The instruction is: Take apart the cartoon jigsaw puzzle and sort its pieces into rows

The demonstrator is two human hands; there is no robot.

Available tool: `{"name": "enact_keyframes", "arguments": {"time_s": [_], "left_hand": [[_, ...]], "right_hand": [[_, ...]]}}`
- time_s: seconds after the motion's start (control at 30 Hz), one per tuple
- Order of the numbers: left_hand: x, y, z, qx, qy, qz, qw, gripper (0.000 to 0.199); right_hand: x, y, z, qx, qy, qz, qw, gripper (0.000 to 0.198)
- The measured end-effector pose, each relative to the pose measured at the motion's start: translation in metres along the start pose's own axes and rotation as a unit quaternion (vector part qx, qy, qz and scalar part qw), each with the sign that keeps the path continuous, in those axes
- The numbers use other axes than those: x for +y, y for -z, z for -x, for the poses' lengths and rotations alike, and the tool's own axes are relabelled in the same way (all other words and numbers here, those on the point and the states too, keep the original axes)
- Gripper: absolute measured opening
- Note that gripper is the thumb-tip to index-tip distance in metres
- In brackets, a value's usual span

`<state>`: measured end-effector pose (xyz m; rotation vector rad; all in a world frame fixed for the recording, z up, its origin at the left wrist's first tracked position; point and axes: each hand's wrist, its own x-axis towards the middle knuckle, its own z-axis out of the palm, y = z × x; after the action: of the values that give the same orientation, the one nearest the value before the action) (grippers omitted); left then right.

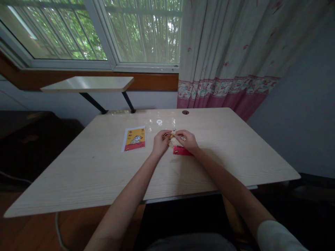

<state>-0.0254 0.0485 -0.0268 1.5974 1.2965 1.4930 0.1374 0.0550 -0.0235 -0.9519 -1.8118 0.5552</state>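
Left hand [160, 143] and right hand [188, 141] fingers pinch cream printed piece [172, 142] between desk's [235, 150] long edges; likely light, creasable paper, best held by rim.

window [103, 31]: greenery [146, 38] outside
curtain [227, 52]: floral, pink hem [243, 101], right of window
shelf [89, 84]: raised on black legs [128, 101], back left of bench [240, 150]

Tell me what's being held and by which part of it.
The left hand and right hand hold a small pale piece between them, apparently by opposite sides; the exact spots are too small to tell.
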Motion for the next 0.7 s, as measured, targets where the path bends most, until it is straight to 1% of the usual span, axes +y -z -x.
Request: {"name": "enact_keyframes", "arguments": {"time_s": [0.1, 0.2, 0.3, 0.4, 0.5, 0.57, 0.63, 0.7], "left_hand": [[-0.004, -0.001, -0.003, 0.005, 0.017, 0.054, 0.998, 0.019], [-0.007, -0.004, -0.004, -0.005, 0.041, 0.113, 0.993, 0.023], [-0.008, -0.007, -0.005, -0.015, 0.059, 0.152, 0.986, 0.028], [-0.005, -0.008, -0.005, -0.01, 0.064, 0.166, 0.984, 0.034], [-0.002, -0.006, -0.006, -0.02, 0.07, 0.165, 0.984, 0.037], [-0.001, -0.006, -0.005, -0.032, 0.076, 0.166, 0.983, 0.037], [-0.001, -0.005, -0.005, -0.031, 0.073, 0.164, 0.983, 0.035], [-0.002, -0.005, -0.005, -0.021, 0.063, 0.156, 0.986, 0.033]], "right_hand": [[0.004, -0.002, -0.002, 0.028, -0.067, -0.052, 0.996, 0.023], [0.01, -0.004, -0.004, 0.048, -0.127, -0.13, 0.982, 0.029], [0.015, -0.005, -0.007, 0.048, -0.173, -0.189, 0.966, 0.035], [0.017, -0.004, -0.009, 0.044, -0.206, -0.23, 0.95, 0.042], [0.018, -0.004, -0.01, 0.031, -0.227, -0.267, 0.936, 0.046], [0.018, -0.004, -0.01, 0.024, -0.23, -0.277, 0.933, 0.047], [0.018, -0.005, -0.009, 0.023, -0.224, -0.266, 0.937, 0.047], [0.018, -0.006, -0.008, 0.026, -0.208, -0.241, 0.948, 0.046]]}}
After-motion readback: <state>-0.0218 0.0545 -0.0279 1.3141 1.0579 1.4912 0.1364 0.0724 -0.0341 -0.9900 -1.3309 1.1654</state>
